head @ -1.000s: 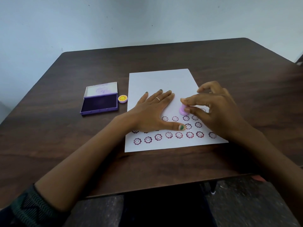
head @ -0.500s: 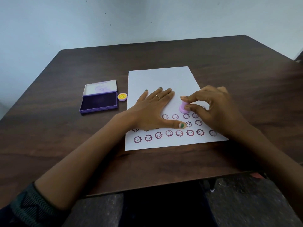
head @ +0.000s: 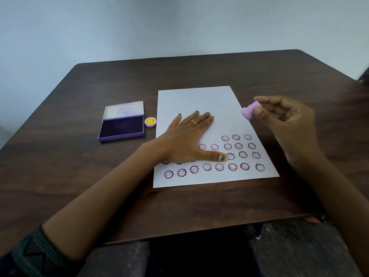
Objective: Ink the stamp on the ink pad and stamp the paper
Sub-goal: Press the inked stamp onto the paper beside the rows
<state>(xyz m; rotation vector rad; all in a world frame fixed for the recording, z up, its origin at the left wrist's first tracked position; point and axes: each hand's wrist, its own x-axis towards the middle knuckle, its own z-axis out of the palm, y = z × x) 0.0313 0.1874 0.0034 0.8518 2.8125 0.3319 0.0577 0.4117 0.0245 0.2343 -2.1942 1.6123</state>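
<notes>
A white sheet of paper (head: pixel 197 100) lies on the dark wooden table (head: pixel 199 206), its lower half covered with several purple smiley-flower prints. My left hand (head: pixel 189 136) lies flat on the sheet with straight fingers, thumb stretched toward the prints. My right hand (head: pixel 287 124) is raised above the paper's right edge and pinches a small pink stamp (head: pixel 249 111), tilted with its face toward the left. The purple ink pad (head: pixel 122 127) stands open to the left of the paper, lid up behind it.
A small round yellow smiley cap (head: pixel 150 122) lies between the ink pad and the paper. The table's near edge runs just below the paper, and a pale wall stands behind the table. Dark floor shows under the edge.
My right hand has lifted the stamp off the paper and carried it up and to the right. A fresh row of prints shows where it stood. My left hand stays flat.
</notes>
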